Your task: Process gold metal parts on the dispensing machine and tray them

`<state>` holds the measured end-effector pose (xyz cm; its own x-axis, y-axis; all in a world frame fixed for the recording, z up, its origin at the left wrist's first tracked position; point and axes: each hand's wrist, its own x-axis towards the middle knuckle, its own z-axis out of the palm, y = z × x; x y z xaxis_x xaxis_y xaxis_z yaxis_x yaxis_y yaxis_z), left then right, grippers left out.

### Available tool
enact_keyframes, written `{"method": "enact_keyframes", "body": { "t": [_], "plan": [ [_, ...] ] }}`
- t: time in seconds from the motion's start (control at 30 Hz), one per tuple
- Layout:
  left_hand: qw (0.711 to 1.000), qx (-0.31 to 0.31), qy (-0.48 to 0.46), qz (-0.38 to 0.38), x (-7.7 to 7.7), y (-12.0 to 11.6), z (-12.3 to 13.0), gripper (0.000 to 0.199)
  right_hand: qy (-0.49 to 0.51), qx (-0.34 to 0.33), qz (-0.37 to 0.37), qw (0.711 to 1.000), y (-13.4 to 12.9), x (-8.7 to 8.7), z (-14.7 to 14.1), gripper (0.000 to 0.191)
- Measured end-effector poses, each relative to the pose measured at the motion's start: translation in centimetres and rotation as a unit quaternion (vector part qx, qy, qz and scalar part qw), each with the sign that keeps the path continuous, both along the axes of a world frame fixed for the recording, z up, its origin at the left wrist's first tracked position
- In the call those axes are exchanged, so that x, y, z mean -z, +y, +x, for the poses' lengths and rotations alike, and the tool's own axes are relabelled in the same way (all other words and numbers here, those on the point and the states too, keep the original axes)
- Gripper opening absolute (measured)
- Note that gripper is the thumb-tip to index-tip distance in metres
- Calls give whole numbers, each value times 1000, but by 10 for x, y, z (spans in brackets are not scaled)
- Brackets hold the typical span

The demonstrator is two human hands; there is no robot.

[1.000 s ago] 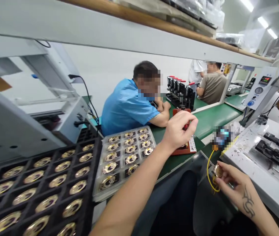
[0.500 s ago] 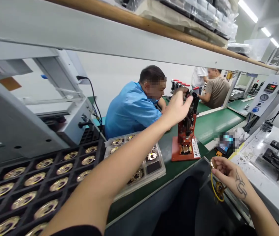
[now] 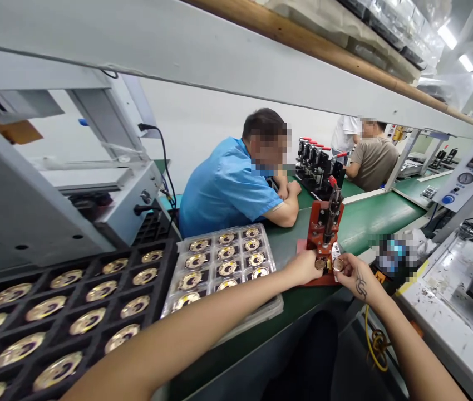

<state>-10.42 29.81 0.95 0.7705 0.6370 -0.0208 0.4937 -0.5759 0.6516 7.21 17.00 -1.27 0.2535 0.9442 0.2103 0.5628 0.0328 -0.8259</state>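
A red hand press [image 3: 325, 231] with a black lever and red knob stands on the green belt [image 3: 365, 214]. My left hand [image 3: 305, 266] reaches to the press base and pinches a round gold part [image 3: 320, 264] there. My right hand [image 3: 352, 273], with a tattoo on its back, holds a second gold part [image 3: 338, 265] right beside it at the base. A clear tray [image 3: 222, 262] of gold parts lies left of the press, and a black tray [image 3: 69, 306] with several more fills the near left.
A person in a blue shirt [image 3: 230, 186] leans on the far side of the belt. Black presses [image 3: 318, 164] stand behind, near another person in a brown shirt [image 3: 372, 161]. A grey machine [image 3: 53, 189] sits at left, a white workstation [image 3: 462, 289] at right. A yellow cable [image 3: 374, 340] hangs below.
My left hand let go of the press lever up top and dropped to the base. My right hand rose from beside the yellow cable to the base with its gold part.
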Motion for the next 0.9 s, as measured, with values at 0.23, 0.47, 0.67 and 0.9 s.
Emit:
{"method": "enact_keyframes", "body": {
  "t": [0.23,0.47,0.67,0.9],
  "plan": [
    [1000,-8,-18,9,-1,-7,-17,19,3,-45,-30,999,8,13,9,33],
    [995,-24,-101,3,-52,5,-95,27,-51,-103,-41,993,44,10,-3,24],
    [931,-92,-243,-257,-76,4,-136,47,-57,-119,-51,990,43,-2,-11,19],
    [872,-133,-319,-348,-77,-15,-164,55,-56,-9,12,998,41,-76,39,52]
  ]
}}
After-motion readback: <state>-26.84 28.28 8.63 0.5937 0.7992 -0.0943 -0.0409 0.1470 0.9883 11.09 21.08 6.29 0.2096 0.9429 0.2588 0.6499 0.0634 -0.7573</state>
